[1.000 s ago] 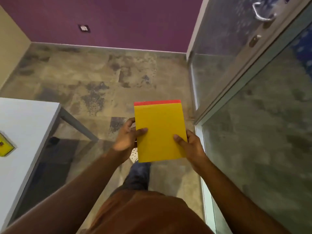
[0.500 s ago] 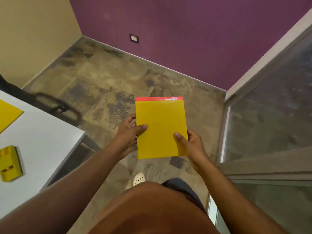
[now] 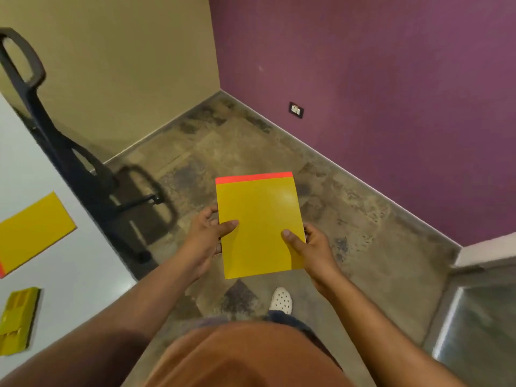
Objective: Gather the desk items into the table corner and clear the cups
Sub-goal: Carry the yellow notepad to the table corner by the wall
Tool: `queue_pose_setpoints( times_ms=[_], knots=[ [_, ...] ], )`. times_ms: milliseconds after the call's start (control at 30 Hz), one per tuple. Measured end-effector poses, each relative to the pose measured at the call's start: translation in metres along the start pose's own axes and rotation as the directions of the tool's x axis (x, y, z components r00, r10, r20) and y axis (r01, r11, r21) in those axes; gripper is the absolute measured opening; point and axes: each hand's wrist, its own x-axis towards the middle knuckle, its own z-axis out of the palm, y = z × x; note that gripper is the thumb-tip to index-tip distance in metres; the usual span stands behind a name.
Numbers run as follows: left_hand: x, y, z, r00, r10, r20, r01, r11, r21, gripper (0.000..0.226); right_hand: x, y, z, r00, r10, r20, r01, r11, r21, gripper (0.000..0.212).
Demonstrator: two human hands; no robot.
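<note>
A yellow notepad with a red top strip (image 3: 258, 219) is held out flat in front of me, over the floor. My left hand (image 3: 205, 237) grips its left edge, thumb on top. My right hand (image 3: 310, 250) grips its right edge the same way. At the left, the white table (image 3: 55, 275) carries a second yellow pad (image 3: 30, 233) and a small yellow plastic object (image 3: 16, 319) nearer me. No cups are in view.
A black office chair (image 3: 92, 177) stands against the table's far side, beside the beige wall. A purple wall with a socket (image 3: 296, 110) runs behind. A glass door panel (image 3: 480, 325) is at the lower right. Mottled stone floor lies between.
My view has swung left: the table, second pad and chair have come further into view and the glass door has slid off to the right. Both hands keep the same hold on the notepad.
</note>
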Motion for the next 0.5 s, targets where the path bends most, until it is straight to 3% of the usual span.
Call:
queue_pose_setpoints(
  times_ms=[233,500],
  knots=[
    [0.067,0.062,-0.001,0.984,0.075,-0.163,-0.095,0.989,-0.116,0.037,0.135,-0.073,0.021,0.978,-0.034,0.207,0.061,0.99,-0.129,0.018],
    [0.179,0.12,-0.054,0.95,0.071,-0.303,-0.145,0.962,-0.23,0.039,0.286,-0.117,0.1,0.934,-0.013,0.357,0.12,0.952,-0.28,0.019]
  ],
)
